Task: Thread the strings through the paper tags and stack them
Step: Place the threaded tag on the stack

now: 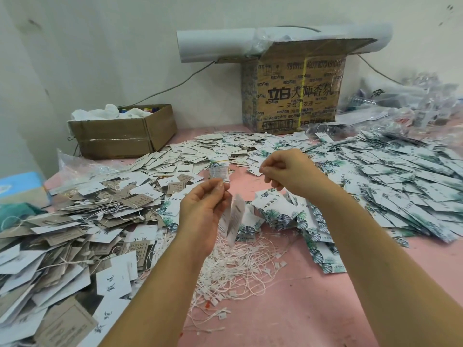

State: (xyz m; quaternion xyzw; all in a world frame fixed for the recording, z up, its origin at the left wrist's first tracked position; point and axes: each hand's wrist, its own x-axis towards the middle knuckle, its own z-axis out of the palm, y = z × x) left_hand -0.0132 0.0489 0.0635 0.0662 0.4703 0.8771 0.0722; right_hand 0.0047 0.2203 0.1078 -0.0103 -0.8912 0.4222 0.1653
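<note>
**Both hands up, tags dangling off the left one**

Head view, the only one here. Your left hand [203,209] is raised over the pink tabletop [313,309], with thumb and forefinger pinched tight at the top and the other fingers curled in. A couple of white paper tags [234,217] hang from that pinch, edge-on to the camera. They're just above the tangled heap of white strings with little plastic clasps [238,269].

Your right hand [283,171] sits higher and further out, thumb and forefinger nipped together and the rest tucked under. I honestly can't tell whether there's a string in there; it's too fine to make out. The hands are apart, not touching.

On your right is a big spread of white tags with green leaf print [400,176]. On your left is a messy pile of grey-brown and white card tags [62,234]. Further back, between the hands, a banded stack of tags [219,169] stands on the table.
</note>
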